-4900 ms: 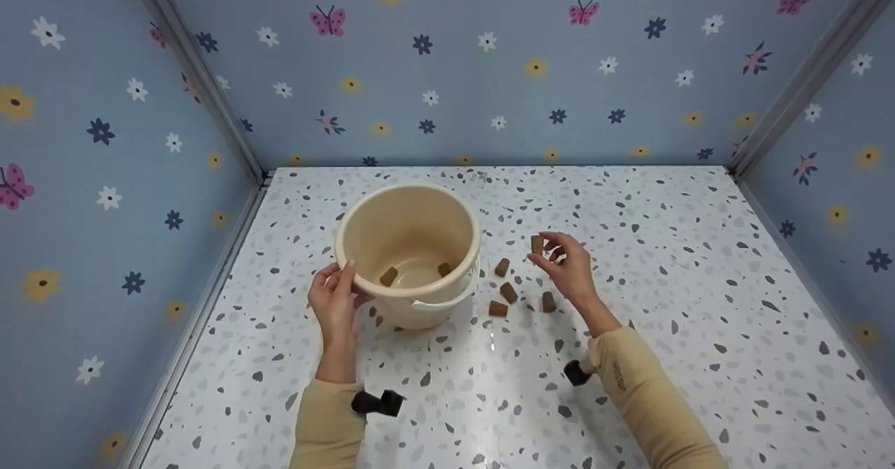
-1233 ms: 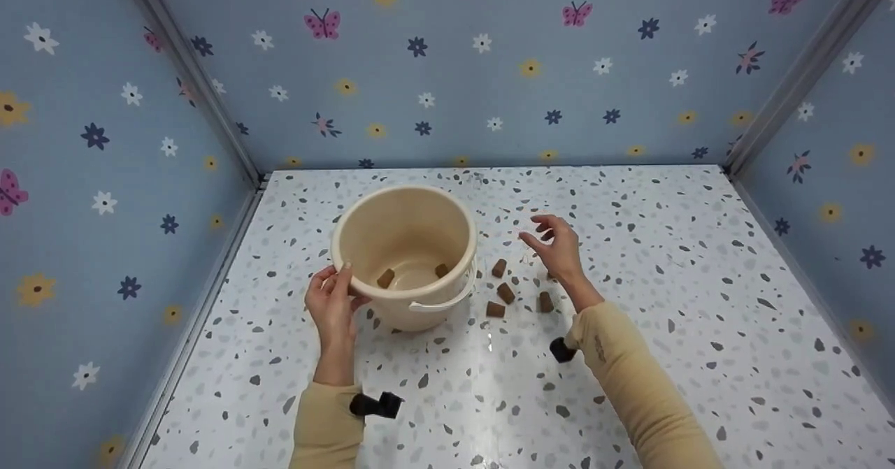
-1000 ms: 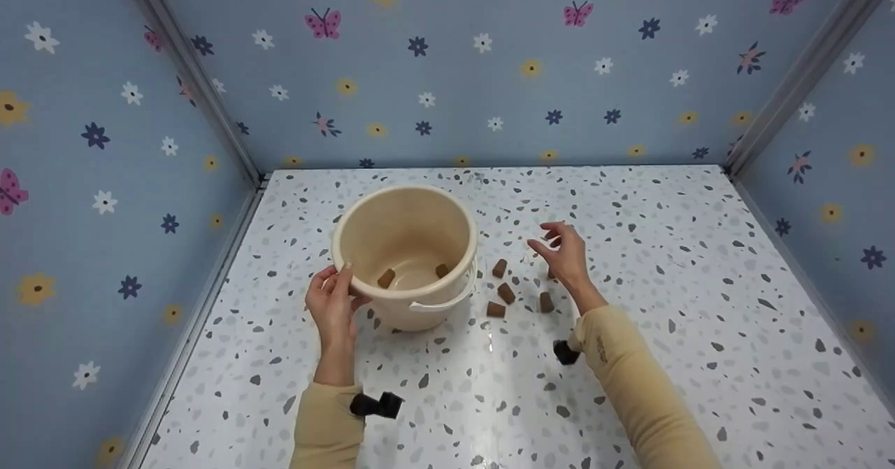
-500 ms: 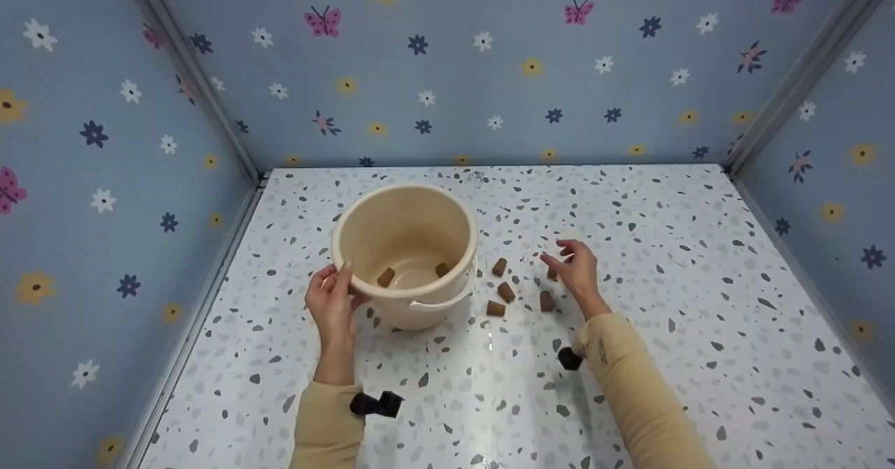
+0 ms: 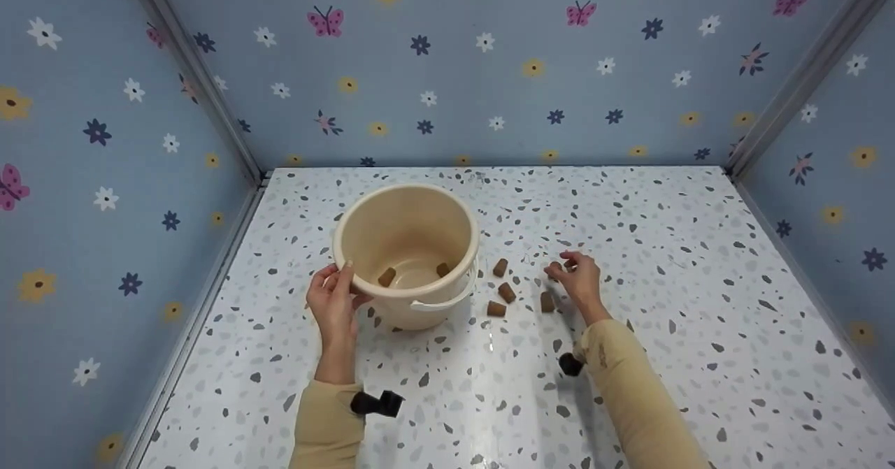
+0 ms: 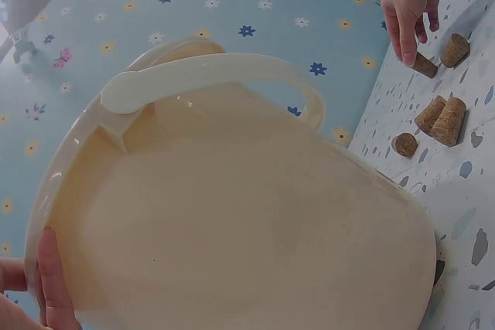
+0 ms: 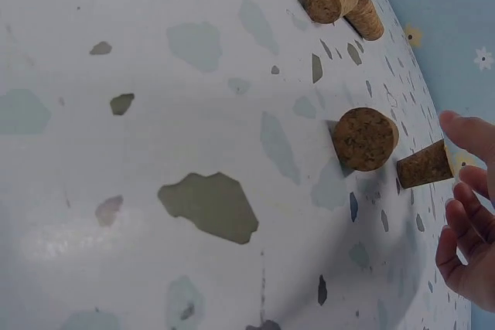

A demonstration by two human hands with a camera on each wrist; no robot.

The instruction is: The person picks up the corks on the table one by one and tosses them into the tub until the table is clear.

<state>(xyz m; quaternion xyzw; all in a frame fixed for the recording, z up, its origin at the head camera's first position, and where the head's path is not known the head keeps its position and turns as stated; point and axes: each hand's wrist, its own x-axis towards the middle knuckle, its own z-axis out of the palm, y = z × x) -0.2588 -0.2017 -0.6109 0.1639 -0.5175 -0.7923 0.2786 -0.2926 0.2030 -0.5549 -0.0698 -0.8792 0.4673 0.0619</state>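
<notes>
White table (image 5: pixel 699 280) in a speckled terrazzo pattern, scattered with grey and pale greenish chips, with a glossy streak of light toward the near middle. Around it, a blue back wall (image 5: pixel 475 77), left wall (image 5: pixel 56 245) and right wall (image 5: pixel 846 175), printed with white, yellow and navy flowers (image 5: pixel 419 45) and pink butterflies (image 5: pixel 326 22). At the far corners, grey posts (image 5: pixel 199 70); along the left wall's foot, a grey strip (image 5: pixel 196 322).

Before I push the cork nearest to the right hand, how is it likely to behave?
The cork tapers, so a push on its side may make it roll in a curve. Its speckled, grainy look suggests real cork, so probably light for its size. That matte surface is likely not very slippery.
</notes>
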